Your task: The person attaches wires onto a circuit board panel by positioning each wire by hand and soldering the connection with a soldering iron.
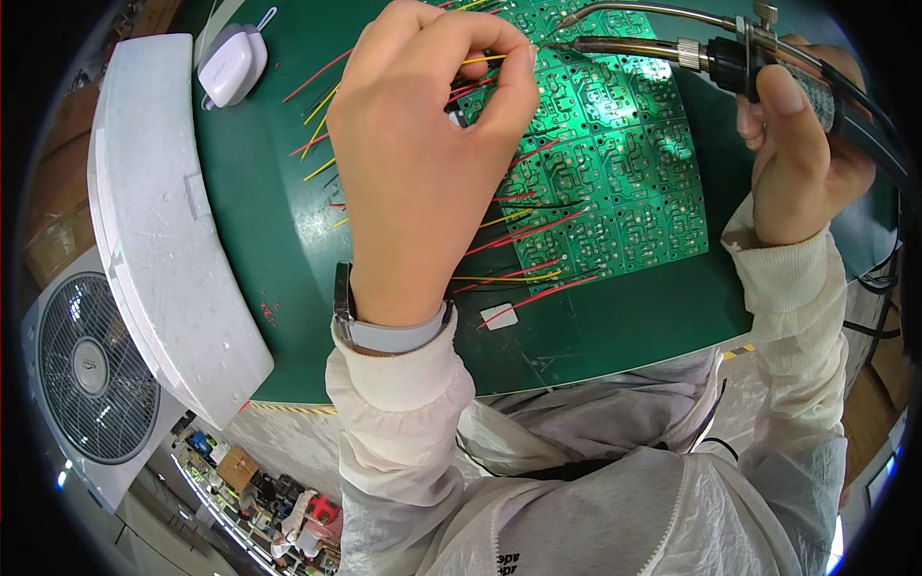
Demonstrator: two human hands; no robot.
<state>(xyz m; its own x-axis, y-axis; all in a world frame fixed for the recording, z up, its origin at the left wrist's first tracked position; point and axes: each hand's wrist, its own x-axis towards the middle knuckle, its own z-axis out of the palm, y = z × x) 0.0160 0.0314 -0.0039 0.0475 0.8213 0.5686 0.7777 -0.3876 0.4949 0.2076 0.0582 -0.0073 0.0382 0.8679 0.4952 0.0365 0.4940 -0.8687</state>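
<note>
A yellow wire [487, 60] is pinched by the left hand [413, 163] over the green circuit board [629, 197] on the table [605, 336]; a soldering iron [672, 50] is gripped by the right hand [802, 158]. Other wires [523, 278] appear already attached along the board's left (some are hidden), while its right columns seem unwired.

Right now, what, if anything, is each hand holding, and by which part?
The left hand pinches a yellow wire, apparently near its end over the circuit board; the right hand grips a soldering iron by its handle.

Brt pic; glare on PCB [615, 144]; fisheye-bent edges, blk corners.
</note>
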